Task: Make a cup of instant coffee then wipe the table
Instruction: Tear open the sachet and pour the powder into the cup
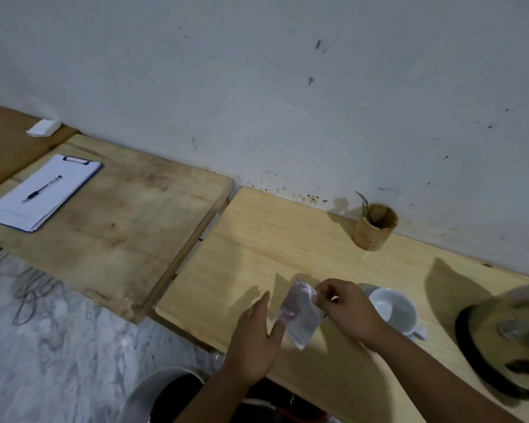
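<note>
— Since both hands are on it, which way does the sachet [300, 315] run?

— Its long axis is tilted, upper end toward the wall [257, 71], lower end toward the near edge of the tabletop [257, 233]. The right hand [348, 309] has its grip pinched on the upper corner; the left hand [257, 337] lies along the lower left edge with fingers stretched out nearly flat, thumb against the packet (whether that grip truly clamps it, I cannot tell). The packet is held just above the wood, left of the cup.

— Counts?

— One sachet, pale and semi-transparent with something dark inside. One white cup [394, 309], empty, handle pointing toward the near edge, just beside the right hand and partly hidden by it. One brownish round holder [376, 227] by the wall, with a thin utensil [365, 206] leaning in it. One clipboard [43, 193] with white paper on the second, darker table [129, 227] to the left, and one pen [42, 188] lying on it.

— Anything else around?

— A large round object with a dark rim [501, 340] at the right edge, blurred. A grey bucket [162, 395] on the floor below the left forearm. A small white block [43, 128] far left by the wall. Brown specks mark the wall near the holder.
</note>
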